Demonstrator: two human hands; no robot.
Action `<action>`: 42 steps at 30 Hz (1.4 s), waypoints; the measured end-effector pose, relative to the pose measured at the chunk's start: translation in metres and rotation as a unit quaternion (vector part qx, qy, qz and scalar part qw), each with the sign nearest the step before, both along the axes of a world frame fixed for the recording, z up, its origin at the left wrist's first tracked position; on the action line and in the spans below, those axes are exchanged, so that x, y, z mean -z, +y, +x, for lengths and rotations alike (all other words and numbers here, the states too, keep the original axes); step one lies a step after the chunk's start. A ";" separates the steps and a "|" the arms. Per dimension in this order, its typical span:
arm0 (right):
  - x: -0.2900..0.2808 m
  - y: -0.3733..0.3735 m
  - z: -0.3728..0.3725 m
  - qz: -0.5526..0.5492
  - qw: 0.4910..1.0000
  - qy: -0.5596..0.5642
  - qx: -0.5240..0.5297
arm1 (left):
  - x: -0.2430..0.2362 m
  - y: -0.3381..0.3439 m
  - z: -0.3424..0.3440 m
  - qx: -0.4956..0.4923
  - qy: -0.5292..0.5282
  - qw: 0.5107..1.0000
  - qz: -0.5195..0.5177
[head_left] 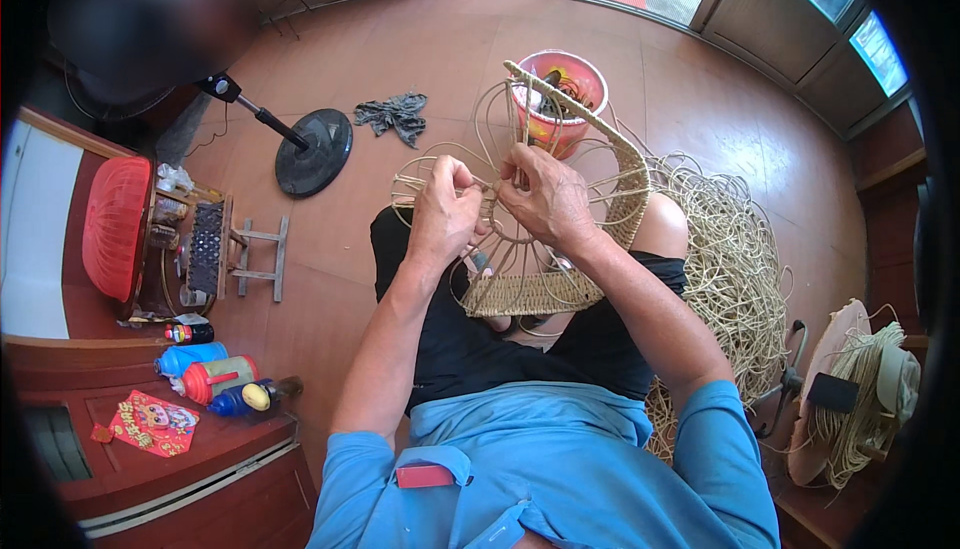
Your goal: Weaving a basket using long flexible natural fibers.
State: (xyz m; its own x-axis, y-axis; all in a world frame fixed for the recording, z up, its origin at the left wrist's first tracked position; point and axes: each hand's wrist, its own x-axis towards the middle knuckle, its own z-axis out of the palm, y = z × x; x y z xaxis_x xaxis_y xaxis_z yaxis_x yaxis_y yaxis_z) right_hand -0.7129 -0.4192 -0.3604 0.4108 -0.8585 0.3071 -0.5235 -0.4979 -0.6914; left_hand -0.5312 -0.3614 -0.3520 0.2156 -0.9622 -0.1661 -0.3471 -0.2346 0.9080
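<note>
A partly woven wicker basket [535, 294] rests over my lap. Its tan cord is woven tightly along the near and right sides, and bare curved ribs run in to a small wrapped hub at the middle. My left hand [445, 211] is closed at the left of this hub, thumb and fingers pinched at the ribs. Just right of the hub, my right hand [548, 194] is closed too, its fingers curled down on the ribs and cord. The exact strand between the fingertips of each hand is hidden.
A large heap of loose tan cord [725, 279] lies on the floor at my right, by a cord-wound reel [855, 399]. Beyond the basket stands a pink bucket [590, 74] of tools. Left are a fan base [313, 152], dark rag [395, 116] and cabinet [230, 439] with bottles.
</note>
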 end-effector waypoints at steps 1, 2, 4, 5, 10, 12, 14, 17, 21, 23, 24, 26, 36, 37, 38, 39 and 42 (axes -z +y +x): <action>0.000 0.000 0.000 0.005 1.000 0.011 0.000 | 0.002 0.000 0.001 -0.002 -0.045 0.999 -0.026; 0.000 0.000 -0.001 -0.002 1.000 0.006 0.000 | 0.004 0.001 0.002 -0.003 -0.090 0.995 -0.052; 0.001 0.001 -0.002 -0.008 1.000 0.009 -0.004 | 0.009 0.004 -0.002 0.004 -0.133 0.979 -0.153; 0.001 0.002 -0.002 -0.014 1.000 0.007 -0.003 | 0.010 0.006 -0.005 0.014 -0.171 0.957 -0.235; 0.003 0.004 -0.002 -0.032 0.999 0.013 -0.013 | 0.007 0.025 -0.019 0.017 -0.243 0.927 -0.283; 0.003 0.002 -0.002 -0.041 0.999 0.012 -0.010 | 0.006 0.036 -0.023 0.039 -0.321 0.907 -0.271; 0.003 0.001 -0.002 -0.043 0.999 0.014 -0.012 | 0.005 0.044 -0.024 0.012 -0.309 0.926 -0.218; 0.005 0.000 -0.002 -0.044 0.999 0.014 -0.013 | 0.009 0.053 -0.024 -0.012 -0.304 0.942 -0.139; 0.007 0.002 -0.003 -0.031 0.999 0.009 -0.018 | 0.021 0.067 -0.034 0.036 -0.354 0.923 -0.146; 0.006 -0.001 -0.004 -0.033 0.999 0.014 -0.026 | 0.026 0.065 -0.031 0.063 -0.380 0.909 -0.156; 0.005 -0.002 -0.005 -0.022 0.999 0.008 -0.036 | 0.028 0.066 -0.027 0.069 -0.392 0.901 -0.170; 0.005 -0.005 -0.006 -0.014 0.999 0.001 -0.049 | 0.029 0.065 -0.020 0.062 -0.378 0.903 -0.192; 0.005 -0.004 -0.018 -0.053 0.992 0.048 -0.105 | 0.029 0.087 -0.007 0.096 -0.379 0.892 -0.226; 0.004 -0.003 -0.017 -0.041 0.992 0.059 -0.100 | 0.028 0.089 -0.004 0.093 -0.383 0.889 -0.232; 0.004 -0.002 -0.016 -0.039 0.993 0.058 -0.099 | 0.027 0.091 -0.002 0.100 -0.391 0.885 -0.231; 0.004 -0.002 -0.015 -0.044 0.993 0.065 -0.088 | 0.026 0.092 0.001 0.107 -0.398 0.882 -0.230; 0.004 -0.001 -0.011 -0.045 0.994 0.075 -0.069 | 0.022 0.095 0.011 0.114 -0.371 0.888 -0.248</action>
State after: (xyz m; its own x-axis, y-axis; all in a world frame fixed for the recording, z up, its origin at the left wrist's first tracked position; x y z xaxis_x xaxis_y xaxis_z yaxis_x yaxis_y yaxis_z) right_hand -0.7242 -0.4201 -0.3643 0.5699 -0.7624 0.3065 -0.5400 -0.6286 -0.5597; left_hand -0.5200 -0.2667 -0.3739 -0.1208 -0.9102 0.3960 -0.8803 0.2826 0.3810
